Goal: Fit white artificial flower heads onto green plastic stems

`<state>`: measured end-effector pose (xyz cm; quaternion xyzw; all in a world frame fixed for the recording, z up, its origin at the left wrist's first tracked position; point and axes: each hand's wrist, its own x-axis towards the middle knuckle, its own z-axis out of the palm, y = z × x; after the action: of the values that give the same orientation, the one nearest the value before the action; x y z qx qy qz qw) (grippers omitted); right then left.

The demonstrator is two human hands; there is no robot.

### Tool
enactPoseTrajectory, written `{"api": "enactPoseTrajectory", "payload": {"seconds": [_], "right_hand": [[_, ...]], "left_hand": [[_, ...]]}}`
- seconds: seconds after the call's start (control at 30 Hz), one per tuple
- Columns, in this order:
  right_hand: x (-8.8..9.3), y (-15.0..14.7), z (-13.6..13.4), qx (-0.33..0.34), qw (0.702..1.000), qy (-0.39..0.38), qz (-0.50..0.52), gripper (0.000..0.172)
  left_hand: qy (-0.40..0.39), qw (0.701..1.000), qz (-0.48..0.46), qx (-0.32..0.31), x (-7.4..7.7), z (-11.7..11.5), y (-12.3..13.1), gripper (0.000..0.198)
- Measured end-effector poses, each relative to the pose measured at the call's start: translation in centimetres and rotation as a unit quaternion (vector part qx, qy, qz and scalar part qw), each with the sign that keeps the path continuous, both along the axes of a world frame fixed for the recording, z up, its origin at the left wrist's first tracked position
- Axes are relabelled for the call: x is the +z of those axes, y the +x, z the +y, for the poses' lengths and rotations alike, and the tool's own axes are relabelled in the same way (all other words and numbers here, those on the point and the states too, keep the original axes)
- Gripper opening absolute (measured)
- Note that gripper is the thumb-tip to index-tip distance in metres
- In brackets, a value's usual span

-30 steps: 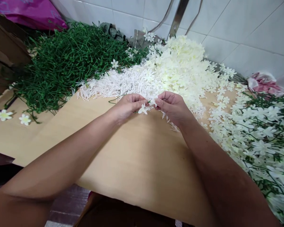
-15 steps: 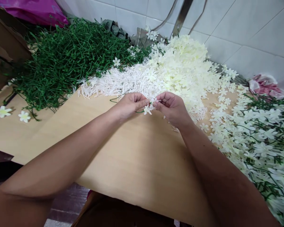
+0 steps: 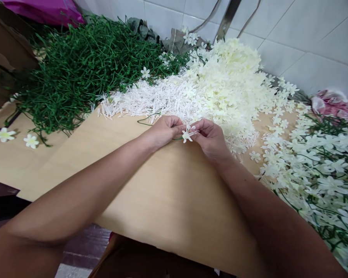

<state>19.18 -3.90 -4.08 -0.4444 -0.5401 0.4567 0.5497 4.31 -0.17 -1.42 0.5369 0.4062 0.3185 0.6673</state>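
Between my hands is a small white artificial flower (image 3: pixel 187 134) on a green plastic stem (image 3: pixel 144 121). My left hand (image 3: pixel 166 132) pinches the stem just behind the blossom, and the stem's loop sticks out past the back of that hand. With thumb and forefinger together, my right hand (image 3: pixel 211 138) is closed at the flower's right side, where thin white stamens show at the fingertips. Exactly how the pieces meet is partly hidden by the fingers. Just beyond my hands lies a heap of white stamens (image 3: pixel 156 99).
Green stems (image 3: pixel 95 69) are piled at the back left, loose cream petals (image 3: pixel 229 85) at the back centre. Assembled flowers on stems (image 3: pixel 321 173) cover the right side. Two loose blossoms (image 3: pixel 31 141) lie left on the cardboard (image 3: pixel 150 193). A tiled wall (image 3: pixel 292 42) stands behind.
Both hands have stayed together, shifting slightly right in view along with the whole scene. My right fingers have moved in closer around the flower, and fewer stamens hang below the right hand.
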Motion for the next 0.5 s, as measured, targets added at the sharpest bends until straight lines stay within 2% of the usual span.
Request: {"api": "enactPoseTrajectory", "payload": {"seconds": [0.13,0.37,0.5], "right_hand": [[-0.52,-0.09,0.1,0.001,0.999,-0.014,0.042,0.034],[-0.47,-0.58,-0.02,0.042,0.994,-0.023,0.103,0.027],[-0.15,-0.89,0.11,0.009,0.996,-0.004,0.089,0.025]], "left_hand": [[0.003,1.0,0.009,-0.002,-0.02,-0.17,0.1,0.032],[0.02,1.0,0.007,0.001,-0.42,-0.38,0.11,0.035],[0.024,0.999,-0.009,0.019,-0.35,-0.57,0.11,0.034]]}}
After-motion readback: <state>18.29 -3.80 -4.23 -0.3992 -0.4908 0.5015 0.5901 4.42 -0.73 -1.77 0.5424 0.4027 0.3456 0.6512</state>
